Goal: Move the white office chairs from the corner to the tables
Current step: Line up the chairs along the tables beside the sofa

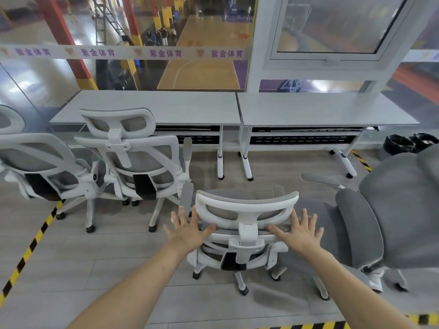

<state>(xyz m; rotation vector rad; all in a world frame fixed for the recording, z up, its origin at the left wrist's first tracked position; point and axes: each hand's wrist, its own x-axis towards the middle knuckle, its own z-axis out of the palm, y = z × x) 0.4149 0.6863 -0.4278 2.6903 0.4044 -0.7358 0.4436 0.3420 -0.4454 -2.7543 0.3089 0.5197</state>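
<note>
A white office chair (247,203) with grey mesh stands right in front of me, its back toward me, facing the two grey tables (166,108). My left hand (187,230) lies flat with fingers spread against the left side of its backrest top. My right hand (299,230) rests the same way on the right side. Neither hand is curled around the frame. Two more white chairs (133,148) (40,160) stand at the left table, backs toward me.
A grey upholstered chair (389,210) sits close on the right. The right table (327,110) has its legs on castors. Black bins (408,143) stand at far right. Yellow-black floor tape (31,248) runs along the left and bottom edges. Glass wall behind the tables.
</note>
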